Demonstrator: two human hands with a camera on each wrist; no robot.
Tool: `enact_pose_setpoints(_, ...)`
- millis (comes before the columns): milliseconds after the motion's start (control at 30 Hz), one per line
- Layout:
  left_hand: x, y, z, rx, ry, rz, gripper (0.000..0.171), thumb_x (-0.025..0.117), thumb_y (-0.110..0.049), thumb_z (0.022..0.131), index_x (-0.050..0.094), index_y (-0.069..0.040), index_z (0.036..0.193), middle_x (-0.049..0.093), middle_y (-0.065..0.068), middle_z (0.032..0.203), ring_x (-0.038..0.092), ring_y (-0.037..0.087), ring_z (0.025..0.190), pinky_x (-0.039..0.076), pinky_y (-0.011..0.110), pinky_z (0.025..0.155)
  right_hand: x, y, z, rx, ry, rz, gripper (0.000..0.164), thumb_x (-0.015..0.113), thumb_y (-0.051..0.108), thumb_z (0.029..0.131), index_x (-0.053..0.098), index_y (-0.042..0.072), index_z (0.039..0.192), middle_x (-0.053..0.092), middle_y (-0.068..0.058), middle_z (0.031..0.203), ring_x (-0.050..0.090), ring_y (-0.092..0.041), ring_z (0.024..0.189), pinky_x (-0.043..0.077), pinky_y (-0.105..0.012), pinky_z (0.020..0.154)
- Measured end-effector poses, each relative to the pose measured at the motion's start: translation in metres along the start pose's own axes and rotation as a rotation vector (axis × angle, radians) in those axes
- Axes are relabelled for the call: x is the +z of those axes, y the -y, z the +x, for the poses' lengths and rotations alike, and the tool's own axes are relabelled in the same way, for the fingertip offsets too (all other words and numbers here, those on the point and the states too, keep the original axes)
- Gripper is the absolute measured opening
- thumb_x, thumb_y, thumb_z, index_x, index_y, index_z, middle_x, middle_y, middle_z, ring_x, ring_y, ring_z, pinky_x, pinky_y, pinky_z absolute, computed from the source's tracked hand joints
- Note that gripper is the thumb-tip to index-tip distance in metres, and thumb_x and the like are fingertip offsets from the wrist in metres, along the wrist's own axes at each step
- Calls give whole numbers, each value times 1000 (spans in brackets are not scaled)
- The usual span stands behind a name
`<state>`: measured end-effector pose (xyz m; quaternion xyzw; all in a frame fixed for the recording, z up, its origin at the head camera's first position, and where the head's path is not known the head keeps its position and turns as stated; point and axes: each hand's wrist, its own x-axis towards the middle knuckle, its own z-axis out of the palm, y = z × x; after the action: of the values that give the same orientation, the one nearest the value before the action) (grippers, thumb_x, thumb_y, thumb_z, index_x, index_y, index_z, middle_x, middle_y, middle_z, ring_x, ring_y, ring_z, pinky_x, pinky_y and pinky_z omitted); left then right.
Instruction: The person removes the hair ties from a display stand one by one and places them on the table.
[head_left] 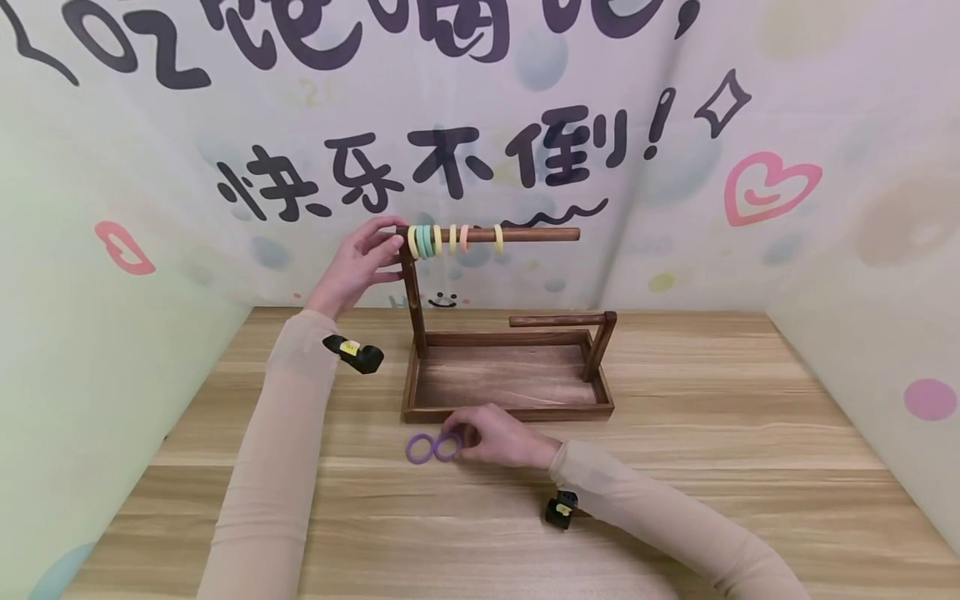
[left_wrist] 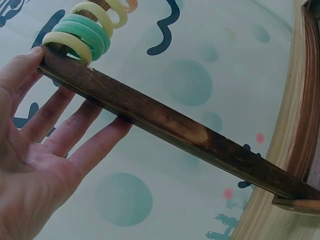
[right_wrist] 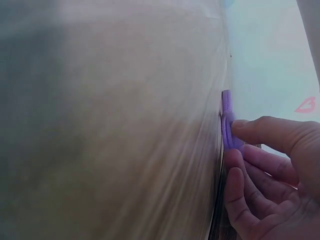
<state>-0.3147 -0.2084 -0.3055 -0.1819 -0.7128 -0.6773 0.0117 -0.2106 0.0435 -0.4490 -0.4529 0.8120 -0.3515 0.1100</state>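
A dark wooden stand point(head_left: 507, 412) has a tall post point(head_left: 414, 300) at its left with a horizontal rod point(head_left: 540, 234) on top. Several yellow, green and peach rings hang on this rod, among them a yellow ring point(left_wrist: 75, 45) and a green ring point(left_wrist: 82, 31) near the post. My left hand point(head_left: 363, 265) touches the post's upper end, its fingers spread and nearly straight along the outer side and the thumb at the top. In front of the tray my right hand point(head_left: 498, 437) pinches a purple ring point(head_left: 447, 447) between thumb and fingers. Another purple ring point(head_left: 420, 449) lies beside it.
The stand's tray has a shorter post point(head_left: 598, 350) at its right, with a low rod point(head_left: 555, 320) pointing left. Wood-grained tabletop point(head_left: 675, 467) surrounds the stand. Behind it hangs a printed curtain point(head_left: 645, 275).
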Motion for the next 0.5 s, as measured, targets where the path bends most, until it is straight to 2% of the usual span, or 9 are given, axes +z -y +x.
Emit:
enact_pose_setpoints(267, 0, 1, 1, 0, -3, 12, 33, 55, -20, 100, 50, -12, 131, 53, 16, 125, 63, 25, 100, 55, 41, 85, -2, 0, -2, 13, -1, 68, 34, 75, -5, 79, 65, -3, 111, 68, -10, 93, 61, -6, 75, 52, -17, 68)
enact_pose_setpoints(500, -1, 1, 1, 12, 4, 6, 34, 55, -19, 100, 49, -10, 132, 53, 17, 125, 63, 24, 100, 55, 40, 85, -5, 1, -5, 43, -2, 150, 34, 74, -6, 80, 64, -4, 112, 68, -14, 98, 64, -9, 79, 54, -18, 72)
